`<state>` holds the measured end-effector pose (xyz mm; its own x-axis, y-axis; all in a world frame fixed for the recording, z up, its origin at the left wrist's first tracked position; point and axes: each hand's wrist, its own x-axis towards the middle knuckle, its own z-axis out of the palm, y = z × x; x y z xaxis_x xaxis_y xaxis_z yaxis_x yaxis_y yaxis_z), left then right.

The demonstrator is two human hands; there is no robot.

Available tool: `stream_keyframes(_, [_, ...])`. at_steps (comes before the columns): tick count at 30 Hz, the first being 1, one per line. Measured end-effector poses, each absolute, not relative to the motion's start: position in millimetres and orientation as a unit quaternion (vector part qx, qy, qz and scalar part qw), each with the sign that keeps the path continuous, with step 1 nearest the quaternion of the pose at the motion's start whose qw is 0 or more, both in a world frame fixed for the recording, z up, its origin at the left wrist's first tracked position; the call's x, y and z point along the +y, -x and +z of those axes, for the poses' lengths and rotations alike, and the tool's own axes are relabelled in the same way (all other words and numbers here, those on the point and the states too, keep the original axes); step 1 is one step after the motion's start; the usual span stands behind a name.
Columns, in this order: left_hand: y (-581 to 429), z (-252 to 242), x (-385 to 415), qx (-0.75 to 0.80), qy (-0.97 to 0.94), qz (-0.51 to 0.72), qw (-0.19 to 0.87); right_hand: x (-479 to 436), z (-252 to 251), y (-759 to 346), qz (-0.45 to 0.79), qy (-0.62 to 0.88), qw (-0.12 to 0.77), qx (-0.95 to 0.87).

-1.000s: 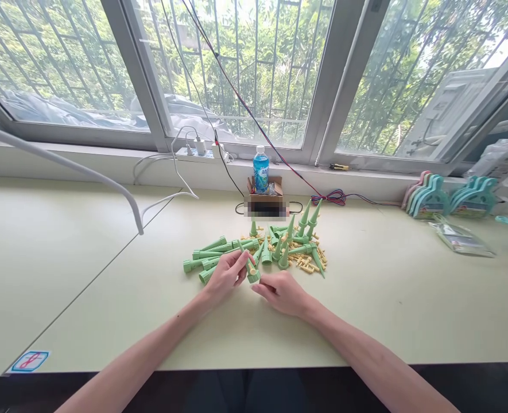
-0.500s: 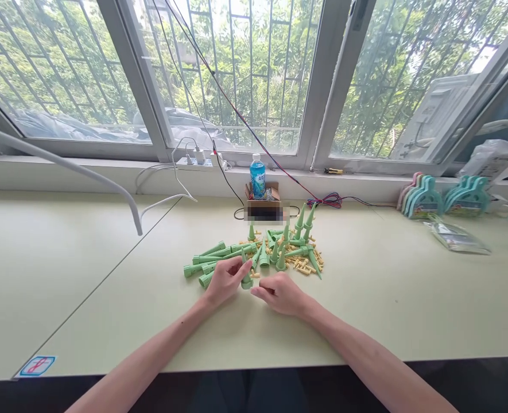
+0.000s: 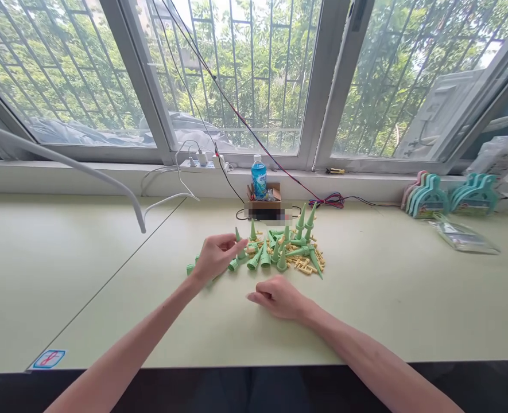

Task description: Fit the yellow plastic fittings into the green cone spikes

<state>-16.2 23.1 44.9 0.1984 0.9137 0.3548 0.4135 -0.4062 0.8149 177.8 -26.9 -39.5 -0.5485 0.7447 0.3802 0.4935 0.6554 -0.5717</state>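
- At the left of the cluster, green tapered pieces lay on the desk, mostly hidden behind your fingers and wrist.
- Your left hand was closed in a pinch, thumb against fingers, around one green cone. That cone stood tip up at the cluster's near-left side; you could not tell from this view whether its base touched the desk.
- The step in hand looked like setting that cone upright among the others; the next move seemed to call for steadying its base, then easing your pinch without knocking its neighbours.
- Your right hand rested in front of the cluster, fingers curled in, with nothing showing in its grip.
- Beyond it, more green cones stood upright, with small yellow pegs strewn around their bases.
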Motion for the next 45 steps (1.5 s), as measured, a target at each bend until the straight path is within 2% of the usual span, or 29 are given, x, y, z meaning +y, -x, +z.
stream_keyframes(3, [22,56,53,0.511,-0.695,0.405,0.304,-26,-40,-178,0.213,0.367,0.305,-0.852])
stream_keyframes(7, [24,48,95,0.598,-0.685,0.362,0.206,-24,-40,-177,0.220,0.369,0.309,-0.848])
stream_keyframes(17, [16,12,139,0.651,-0.692,0.286,0.126,-24,-40,-178,0.215,0.378,0.302,-0.848])
stream_keyframes(32, [15,3,135,0.608,-0.731,0.267,0.154,-25,-38,-179,0.229,0.378,0.303,-0.844])
stream_keyframes(45, [29,20,127,0.570,-0.754,0.236,0.227,-24,-39,-180,0.214,0.380,0.289,-0.852])
